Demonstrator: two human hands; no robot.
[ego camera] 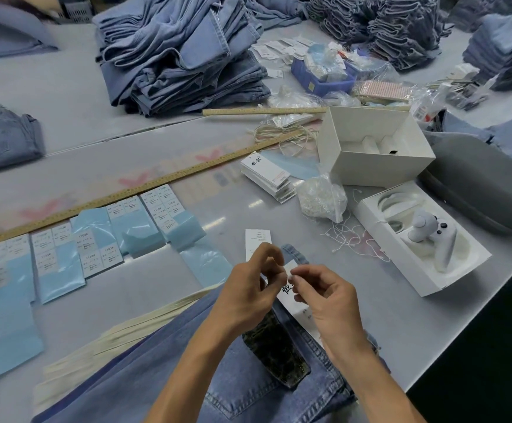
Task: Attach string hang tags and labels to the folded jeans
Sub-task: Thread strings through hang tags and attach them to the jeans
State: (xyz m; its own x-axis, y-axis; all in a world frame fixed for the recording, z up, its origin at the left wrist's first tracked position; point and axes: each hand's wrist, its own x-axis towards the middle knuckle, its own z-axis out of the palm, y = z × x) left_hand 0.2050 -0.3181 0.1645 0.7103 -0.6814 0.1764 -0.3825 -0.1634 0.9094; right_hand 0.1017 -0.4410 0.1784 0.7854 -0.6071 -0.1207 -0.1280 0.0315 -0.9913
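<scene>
Folded blue jeans (224, 374) lie at the table's near edge, a dark patterned label (276, 349) on them. A belt loop (294, 253) of the jeans sticks up just beyond my fingers. My left hand (248, 288) and my right hand (324, 297) meet above the waistband, fingertips pinching something small between them, likely a string, over a white hang tag (291, 296) with black characters. A second white paper tag (256, 242) lies just behind my left hand. The string itself is too thin to make out.
Sheets of size stickers on blue backing (102, 239) lie left, along a long wooden ruler (144, 187). A stack of white hang tags (266, 175), a bag of strings (321, 199), white boxes (373, 145), a boxed white controller (428, 236) and piles of jeans (181, 53) surround.
</scene>
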